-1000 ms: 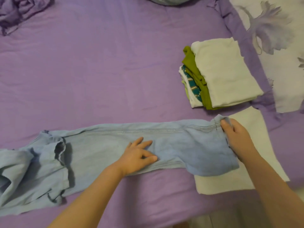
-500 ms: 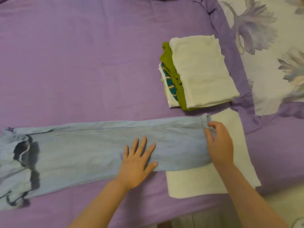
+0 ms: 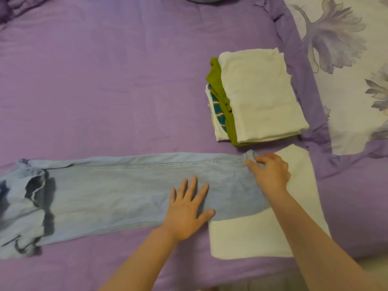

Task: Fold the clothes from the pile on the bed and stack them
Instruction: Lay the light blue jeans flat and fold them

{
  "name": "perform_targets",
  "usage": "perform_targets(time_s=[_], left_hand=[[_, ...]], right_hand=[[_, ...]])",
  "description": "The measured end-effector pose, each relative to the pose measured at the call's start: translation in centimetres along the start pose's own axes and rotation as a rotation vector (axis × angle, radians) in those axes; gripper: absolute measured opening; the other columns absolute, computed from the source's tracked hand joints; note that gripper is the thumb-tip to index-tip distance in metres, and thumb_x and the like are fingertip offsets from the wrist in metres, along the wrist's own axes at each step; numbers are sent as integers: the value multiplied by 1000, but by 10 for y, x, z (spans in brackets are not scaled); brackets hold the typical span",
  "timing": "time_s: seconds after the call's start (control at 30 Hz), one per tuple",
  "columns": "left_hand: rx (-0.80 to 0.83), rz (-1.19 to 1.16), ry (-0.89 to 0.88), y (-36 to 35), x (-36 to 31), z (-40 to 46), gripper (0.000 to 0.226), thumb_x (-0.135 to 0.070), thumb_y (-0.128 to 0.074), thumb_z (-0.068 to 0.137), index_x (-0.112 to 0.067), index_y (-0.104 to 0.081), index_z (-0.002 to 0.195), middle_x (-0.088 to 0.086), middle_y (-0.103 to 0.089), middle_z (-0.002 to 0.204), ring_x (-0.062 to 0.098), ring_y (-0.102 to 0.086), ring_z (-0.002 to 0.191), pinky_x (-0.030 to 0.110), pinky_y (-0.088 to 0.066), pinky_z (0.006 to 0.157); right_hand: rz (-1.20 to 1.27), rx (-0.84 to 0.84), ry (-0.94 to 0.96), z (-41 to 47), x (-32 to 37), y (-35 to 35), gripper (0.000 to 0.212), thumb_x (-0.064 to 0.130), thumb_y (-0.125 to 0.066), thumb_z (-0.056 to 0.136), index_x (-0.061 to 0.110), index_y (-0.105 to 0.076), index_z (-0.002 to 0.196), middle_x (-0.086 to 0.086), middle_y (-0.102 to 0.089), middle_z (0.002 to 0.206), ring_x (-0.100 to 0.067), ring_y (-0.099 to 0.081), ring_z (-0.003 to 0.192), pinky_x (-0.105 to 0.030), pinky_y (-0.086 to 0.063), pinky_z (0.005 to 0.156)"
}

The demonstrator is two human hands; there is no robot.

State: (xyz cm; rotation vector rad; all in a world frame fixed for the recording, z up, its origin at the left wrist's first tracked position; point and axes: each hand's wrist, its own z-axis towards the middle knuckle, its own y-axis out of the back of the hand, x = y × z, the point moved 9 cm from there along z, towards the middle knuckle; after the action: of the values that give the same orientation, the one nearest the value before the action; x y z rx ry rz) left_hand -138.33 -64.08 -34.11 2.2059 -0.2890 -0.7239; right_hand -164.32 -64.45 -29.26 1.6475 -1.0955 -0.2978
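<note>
On the purple bed sheet (image 3: 105, 91) lay a stack of folded clothes (image 3: 258, 97) — white on top, green and teal-striped beneath — with a flat white cloth (image 3: 252, 236) in front of it and a floral cover (image 3: 346, 59) at the far right. The light-blue jeans (image 3: 105, 190) stretched leftward from that cloth, their right end overlapping it. My left hand (image 3: 186, 208) pressed flat on the denim, fingers spread and holding nothing — my right hand (image 3: 270, 173) curled its fingers on the jeans' right end.

You are looking at a purple bedsheet (image 3: 105, 80) covering the bed, a floral duvet (image 3: 346, 59) lying at its right
</note>
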Motion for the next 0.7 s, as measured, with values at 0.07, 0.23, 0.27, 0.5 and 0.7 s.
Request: perform_targets(time_s=[0.07, 0.23, 0.27, 0.5, 0.7], left_hand=[[-13, -28, -18, 1, -10, 0, 68, -75, -17, 85, -51, 20, 137, -11, 35, 146, 20, 24, 144, 48, 11, 116], [-72, -26, -55, 6, -29, 5, 67, -76, -5, 82, -51, 21, 139, -10, 34, 148, 20, 27, 142, 49, 14, 115], [-76, -7, -56, 7, -30, 7, 66, -74, -6, 83, -50, 21, 139, -9, 34, 148, 21, 26, 143, 50, 13, 115], [-3, 36, -13, -5, -28, 13, 71, -66, -25, 92, -46, 26, 137, -5, 38, 145, 26, 25, 143, 53, 11, 114], [19, -19, 42, -7, -31, 11, 73, -61, -32, 94, -44, 17, 145, 0, 29, 155, 27, 21, 144, 54, 4, 115]], right_hand=[[26, 1, -16, 6, 0, -1, 37, 46, -64, 85, 16, -71, 105, -7, -58, 125, -34, -47, 118, -39, -40, 94], [428, -165, -28, 15, -10, 9, 28, 33, -61, 90, 7, -68, 97, -13, -66, 99, -32, -59, 93, -41, -48, 81], [412, -155, -24, 15, -11, 8, 28, 33, -60, 91, 6, -68, 96, -12, -66, 98, -31, -59, 93, -42, -48, 82], [291, -49, 255, -26, -30, 16, 17, 20, -69, 85, 6, -65, 93, -12, -59, 105, -22, -51, 97, -25, -37, 84], [507, -23, 91, -74, -43, -6, 47, 29, -70, 84, 22, -49, 125, 23, -55, 92, 6, -57, 81, -8, -42, 62]])
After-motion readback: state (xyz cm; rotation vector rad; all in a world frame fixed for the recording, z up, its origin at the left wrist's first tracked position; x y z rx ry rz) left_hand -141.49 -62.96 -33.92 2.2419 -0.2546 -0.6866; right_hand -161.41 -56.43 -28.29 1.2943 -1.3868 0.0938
